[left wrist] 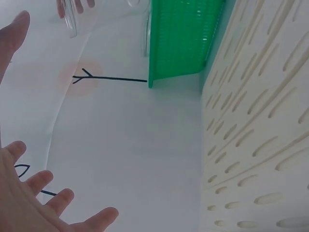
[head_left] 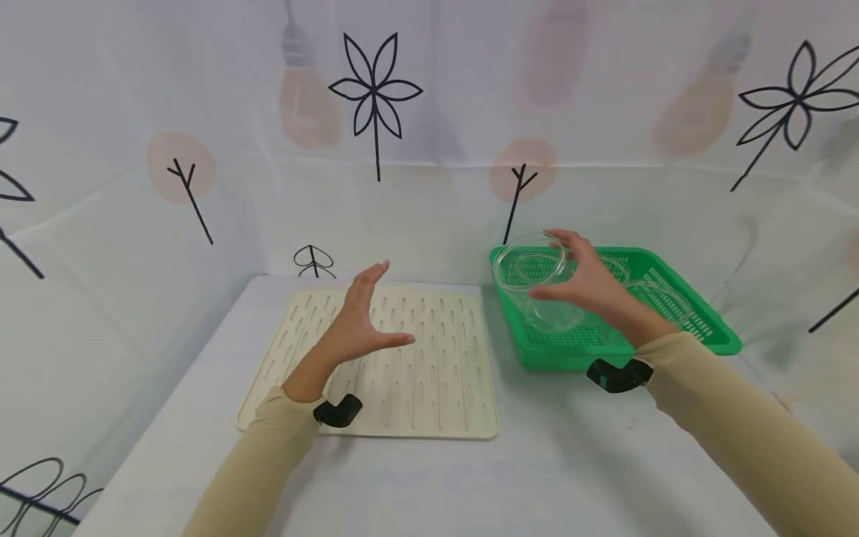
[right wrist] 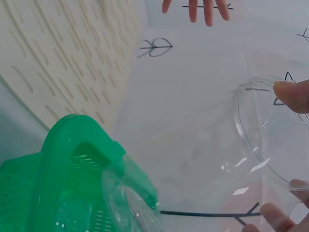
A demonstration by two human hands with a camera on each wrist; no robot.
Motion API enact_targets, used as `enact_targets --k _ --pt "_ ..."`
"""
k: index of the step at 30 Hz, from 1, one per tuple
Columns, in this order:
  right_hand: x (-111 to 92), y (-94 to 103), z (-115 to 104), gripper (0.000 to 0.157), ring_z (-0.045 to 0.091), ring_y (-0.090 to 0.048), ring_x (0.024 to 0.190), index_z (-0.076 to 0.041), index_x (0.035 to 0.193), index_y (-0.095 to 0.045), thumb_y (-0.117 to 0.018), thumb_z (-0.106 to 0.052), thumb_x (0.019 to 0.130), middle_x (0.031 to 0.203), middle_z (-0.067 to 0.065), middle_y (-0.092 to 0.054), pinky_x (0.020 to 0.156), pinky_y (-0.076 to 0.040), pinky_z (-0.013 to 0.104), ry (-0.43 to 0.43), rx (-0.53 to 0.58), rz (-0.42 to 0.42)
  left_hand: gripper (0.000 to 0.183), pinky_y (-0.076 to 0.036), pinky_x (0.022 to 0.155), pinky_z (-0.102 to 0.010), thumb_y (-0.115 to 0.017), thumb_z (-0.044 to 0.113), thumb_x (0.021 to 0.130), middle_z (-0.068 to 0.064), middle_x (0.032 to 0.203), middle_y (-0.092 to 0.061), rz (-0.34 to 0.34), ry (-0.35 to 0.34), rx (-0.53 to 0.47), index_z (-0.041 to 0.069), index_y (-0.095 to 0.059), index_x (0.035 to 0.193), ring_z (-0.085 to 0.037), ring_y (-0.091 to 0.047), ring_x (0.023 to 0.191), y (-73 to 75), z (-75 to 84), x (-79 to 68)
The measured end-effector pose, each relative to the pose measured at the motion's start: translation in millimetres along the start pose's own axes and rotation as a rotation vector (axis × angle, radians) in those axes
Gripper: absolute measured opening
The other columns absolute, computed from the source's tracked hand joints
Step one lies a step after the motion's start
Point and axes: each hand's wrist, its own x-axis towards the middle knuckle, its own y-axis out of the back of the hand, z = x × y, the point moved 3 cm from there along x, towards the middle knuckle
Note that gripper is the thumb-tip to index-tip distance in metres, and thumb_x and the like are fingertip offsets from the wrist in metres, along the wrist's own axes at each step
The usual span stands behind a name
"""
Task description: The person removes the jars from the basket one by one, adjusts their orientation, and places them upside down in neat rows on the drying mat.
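My right hand [head_left: 587, 283] grips a deep, clear round bowl [head_left: 510, 287] near its rim, thumb on one side and fingers on the other. The bowl is tilted over the left part of a green basket [head_left: 557, 358]. In the right wrist view the thumb lies at the rim of the see-through bowl [right wrist: 246, 125], whose base overlaps the basket's edge [right wrist: 72, 130]. My left hand [head_left: 359, 321] is held above a cream ribbed mat [head_left: 429, 403], thumb and fingers spread wide with nothing between them. The left wrist view shows those fingers [left wrist: 58, 200] apart.
More clear round containers [head_left: 661, 302] lie inside the basket on the right of the white table [head_left: 416, 485]. The mat lies to the left of the basket, with a strip of table between. A patterned white cloth [head_left: 429, 216] hangs behind and at both sides.
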Motion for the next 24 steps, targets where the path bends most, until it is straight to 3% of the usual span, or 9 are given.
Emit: enact_targets --k 10,24 --pt "7.3 -14.3 -17.2 0.095 0.04 -0.019 0.132 -0.02 0.148 -0.022 -0.08 -0.022 0.073 0.144 0.019 -0.022 0.095 -0.028 0.064 0.093 -0.031 -0.031 0.112 -0.028 0.102 -0.056 -0.082 0.044 0.065 0.001 0.153 -0.011 -0.022 -0.026 -0.022 0.027 -0.011 0.15 -0.019 -0.013 0.138 -8.6 11.1 8.3" --pt "14.2 -34.1 -34.5 0.097 0.039 -0.023 0.131 -0.021 0.148 -0.023 -0.082 -0.024 0.071 0.147 0.016 -0.019 0.095 -0.03 0.063 0.145 -0.089 -0.067 0.111 -0.028 0.102 -0.057 -0.082 0.041 0.066 0.001 0.152 -0.012 -0.036 -0.075 -0.039 0.028 -0.011 0.15 -0.02 -0.013 0.138 -13.9 23.5 19.2"
